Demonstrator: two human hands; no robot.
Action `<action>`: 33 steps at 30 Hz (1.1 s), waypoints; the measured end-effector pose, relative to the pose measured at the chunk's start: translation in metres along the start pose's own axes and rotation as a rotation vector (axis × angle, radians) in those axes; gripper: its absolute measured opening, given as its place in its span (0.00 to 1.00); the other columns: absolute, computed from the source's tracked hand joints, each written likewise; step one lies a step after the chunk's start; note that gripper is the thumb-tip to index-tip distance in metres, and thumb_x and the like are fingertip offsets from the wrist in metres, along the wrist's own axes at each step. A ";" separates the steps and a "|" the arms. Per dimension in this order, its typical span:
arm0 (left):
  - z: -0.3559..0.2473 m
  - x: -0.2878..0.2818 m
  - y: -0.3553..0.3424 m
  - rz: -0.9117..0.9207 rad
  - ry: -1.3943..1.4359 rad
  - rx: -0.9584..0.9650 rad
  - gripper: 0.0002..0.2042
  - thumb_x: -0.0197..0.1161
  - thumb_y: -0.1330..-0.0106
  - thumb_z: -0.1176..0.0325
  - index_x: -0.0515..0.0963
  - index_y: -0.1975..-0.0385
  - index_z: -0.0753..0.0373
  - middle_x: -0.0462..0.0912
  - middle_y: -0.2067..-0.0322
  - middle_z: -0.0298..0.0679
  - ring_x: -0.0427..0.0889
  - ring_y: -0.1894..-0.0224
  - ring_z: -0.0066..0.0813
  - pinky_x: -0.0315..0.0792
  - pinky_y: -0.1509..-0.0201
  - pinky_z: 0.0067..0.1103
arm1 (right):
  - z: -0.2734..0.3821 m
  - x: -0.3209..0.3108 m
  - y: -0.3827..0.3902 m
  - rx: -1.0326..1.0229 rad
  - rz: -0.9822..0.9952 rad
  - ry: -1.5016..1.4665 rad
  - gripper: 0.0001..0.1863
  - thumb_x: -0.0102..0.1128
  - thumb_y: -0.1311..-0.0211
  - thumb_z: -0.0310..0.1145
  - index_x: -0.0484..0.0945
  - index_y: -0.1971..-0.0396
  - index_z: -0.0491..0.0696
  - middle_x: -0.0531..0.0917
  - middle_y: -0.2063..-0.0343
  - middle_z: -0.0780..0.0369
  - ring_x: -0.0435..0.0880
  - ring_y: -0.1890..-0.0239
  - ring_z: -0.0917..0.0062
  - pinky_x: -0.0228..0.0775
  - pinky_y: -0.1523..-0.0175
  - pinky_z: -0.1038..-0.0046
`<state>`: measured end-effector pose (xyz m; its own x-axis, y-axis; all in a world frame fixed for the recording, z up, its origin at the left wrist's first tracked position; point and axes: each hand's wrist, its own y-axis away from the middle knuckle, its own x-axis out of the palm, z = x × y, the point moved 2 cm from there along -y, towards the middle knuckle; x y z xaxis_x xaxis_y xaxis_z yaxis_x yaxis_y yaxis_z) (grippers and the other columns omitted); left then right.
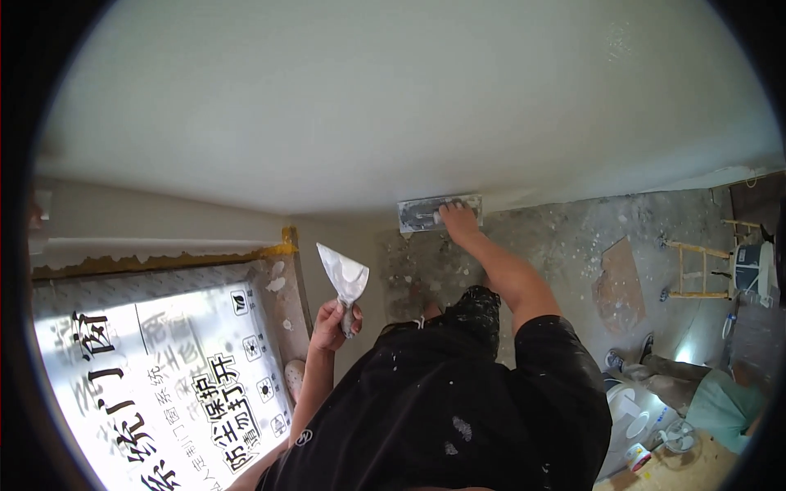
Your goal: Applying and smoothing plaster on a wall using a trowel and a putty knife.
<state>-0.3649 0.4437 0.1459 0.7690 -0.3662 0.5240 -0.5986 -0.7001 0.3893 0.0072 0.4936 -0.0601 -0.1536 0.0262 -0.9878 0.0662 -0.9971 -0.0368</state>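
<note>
In my left hand (329, 325) I grip a putty knife (345, 274) by its handle, blade pointing up and smeared with white putty. It is held in the air beside the window. My right arm reaches forward, and my right hand (458, 221) is closed round the handle of a rectangular plastering trowel (419, 214). The trowel lies along the lower part of the pale wall (393, 106). Whether its whole face touches the wall is hidden.
A film-covered window (164, 385) stands at the left, with a yellowish strip (164, 259) along its frame. On the spattered floor (557, 245) lies a brown board (620, 286). A ladder (696, 270) is at the right. Another person (720, 405) is beside white buckets (624, 405) and a fan (678, 436).
</note>
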 end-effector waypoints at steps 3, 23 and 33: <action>0.000 0.000 -0.008 0.011 -0.028 -0.024 0.19 0.55 0.27 0.55 0.78 0.67 0.68 0.81 0.72 0.40 0.77 0.77 0.26 0.70 0.72 0.22 | -0.006 -0.036 0.029 0.066 -0.101 -0.137 0.16 0.64 0.50 0.29 0.74 0.60 0.48 0.79 0.60 0.60 0.80 0.54 0.64 0.72 0.48 0.57; -0.050 0.106 -0.099 0.538 -0.391 -0.063 0.16 0.60 0.29 0.57 0.79 0.70 0.67 0.81 0.74 0.37 0.73 0.80 0.20 0.68 0.75 0.19 | -0.003 -0.302 0.069 -0.114 0.129 -1.349 0.08 0.68 0.44 0.26 0.74 0.71 0.47 0.77 0.74 0.69 0.73 0.69 0.86 0.67 0.62 0.78; 0.008 0.043 -0.027 0.305 -0.170 -0.087 0.17 0.60 0.30 0.55 0.79 0.67 0.66 0.81 0.71 0.36 0.74 0.77 0.22 0.68 0.74 0.18 | 0.020 -0.115 0.084 0.295 1.328 -2.222 0.23 0.49 0.28 0.52 0.79 0.58 0.45 0.81 0.74 0.61 0.79 0.72 0.78 0.73 0.67 0.74</action>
<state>-0.3137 0.4419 0.1521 0.5742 -0.6518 0.4953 -0.8174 -0.4910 0.3014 0.0108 0.4055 0.0538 -0.4020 -0.1414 0.9046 0.8400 -0.4501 0.3030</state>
